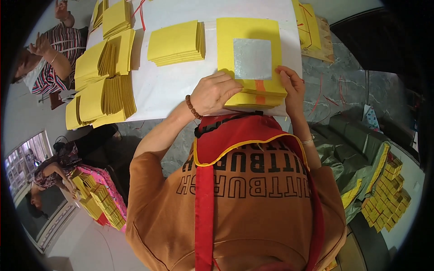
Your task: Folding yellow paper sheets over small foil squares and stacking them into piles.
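Stack (pixel 249 85) on table (pixel 165 86), other stacks (pixel 175 44) left

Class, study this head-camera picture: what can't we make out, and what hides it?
All in the head view:
- Left hand: whether it grips or merely presses; its own bent fingers hide the contact.
- Orange strip: whether it runs underneath; the yellow stack hides that.
- Silver square: the surface it covers.
- Small yellow bundles at far right: exact number; too small and crowded.
- Topmost yellow piles at left: far ends, cut off by the top edge.
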A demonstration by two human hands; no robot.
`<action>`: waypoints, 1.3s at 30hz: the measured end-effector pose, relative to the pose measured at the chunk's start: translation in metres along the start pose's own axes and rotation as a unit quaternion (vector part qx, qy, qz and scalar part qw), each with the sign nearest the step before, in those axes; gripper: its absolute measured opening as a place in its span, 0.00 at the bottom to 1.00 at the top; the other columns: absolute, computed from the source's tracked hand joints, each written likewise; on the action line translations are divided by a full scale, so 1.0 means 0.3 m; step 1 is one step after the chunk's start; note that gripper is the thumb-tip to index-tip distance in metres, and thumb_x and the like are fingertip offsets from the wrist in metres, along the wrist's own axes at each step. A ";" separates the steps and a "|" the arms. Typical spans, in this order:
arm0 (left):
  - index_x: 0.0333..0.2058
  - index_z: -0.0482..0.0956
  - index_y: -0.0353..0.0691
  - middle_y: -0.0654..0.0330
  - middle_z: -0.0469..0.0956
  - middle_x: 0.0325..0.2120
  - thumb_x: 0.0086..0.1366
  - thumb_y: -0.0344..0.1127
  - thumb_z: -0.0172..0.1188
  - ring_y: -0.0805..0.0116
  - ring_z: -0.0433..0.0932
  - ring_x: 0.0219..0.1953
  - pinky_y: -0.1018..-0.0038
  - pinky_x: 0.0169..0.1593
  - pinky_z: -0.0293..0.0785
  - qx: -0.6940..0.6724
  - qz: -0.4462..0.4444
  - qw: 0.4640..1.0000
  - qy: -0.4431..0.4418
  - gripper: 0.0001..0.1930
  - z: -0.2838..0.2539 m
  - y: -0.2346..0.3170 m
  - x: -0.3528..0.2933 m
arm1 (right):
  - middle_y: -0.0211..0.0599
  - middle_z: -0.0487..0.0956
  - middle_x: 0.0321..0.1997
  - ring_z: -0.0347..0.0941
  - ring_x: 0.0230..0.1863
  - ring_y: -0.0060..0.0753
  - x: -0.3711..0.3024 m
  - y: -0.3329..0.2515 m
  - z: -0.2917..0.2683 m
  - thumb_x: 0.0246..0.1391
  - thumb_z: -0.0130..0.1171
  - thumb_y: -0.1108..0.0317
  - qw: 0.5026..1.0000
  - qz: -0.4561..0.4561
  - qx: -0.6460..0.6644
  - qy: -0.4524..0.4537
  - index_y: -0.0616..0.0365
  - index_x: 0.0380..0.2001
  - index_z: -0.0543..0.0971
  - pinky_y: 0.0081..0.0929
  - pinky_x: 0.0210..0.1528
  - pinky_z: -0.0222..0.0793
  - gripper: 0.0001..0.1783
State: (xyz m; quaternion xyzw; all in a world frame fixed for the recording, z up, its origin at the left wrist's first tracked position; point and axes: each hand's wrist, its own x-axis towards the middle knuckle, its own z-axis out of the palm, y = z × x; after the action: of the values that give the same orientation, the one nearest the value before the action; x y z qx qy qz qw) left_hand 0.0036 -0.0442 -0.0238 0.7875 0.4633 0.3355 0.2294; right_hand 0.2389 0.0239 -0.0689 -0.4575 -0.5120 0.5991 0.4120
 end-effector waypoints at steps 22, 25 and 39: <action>0.26 0.75 0.35 0.56 0.70 0.16 0.54 0.29 0.52 0.68 0.69 0.18 0.74 0.23 0.64 -0.111 -0.124 0.985 -0.053 0.05 -0.019 -0.018 0.025 | 0.33 0.77 0.39 0.70 0.42 0.19 0.010 0.002 0.004 0.58 0.50 0.66 1.000 -0.012 -0.021 0.004 0.62 0.42 0.76 0.18 0.48 0.63 0.13; 0.26 0.75 0.34 0.56 0.70 0.16 0.54 0.29 0.53 0.68 0.69 0.18 0.74 0.23 0.64 -0.100 -0.134 0.983 -0.070 0.05 -0.031 -0.010 0.032 | 0.33 0.77 0.39 0.70 0.42 0.20 0.011 0.009 0.002 0.59 0.50 0.66 1.000 -0.019 -0.009 0.004 0.63 0.42 0.75 0.18 0.48 0.62 0.13; 0.30 0.77 0.32 0.64 0.72 0.18 0.56 0.29 0.54 0.80 0.67 0.22 0.80 0.26 0.64 -0.206 -0.261 0.935 -0.122 0.07 -0.043 -0.030 0.038 | 0.30 0.77 0.36 0.70 0.40 0.19 0.025 -0.015 0.015 0.60 0.48 0.66 1.000 -0.015 -0.006 0.019 0.62 0.38 0.77 0.18 0.48 0.62 0.12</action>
State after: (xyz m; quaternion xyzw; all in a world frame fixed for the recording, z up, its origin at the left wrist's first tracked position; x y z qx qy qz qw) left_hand -0.0073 -0.0292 -0.0177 0.6090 0.5420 0.2535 0.5206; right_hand 0.2328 0.0308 -0.0651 -0.4636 -0.5143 0.5807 0.4281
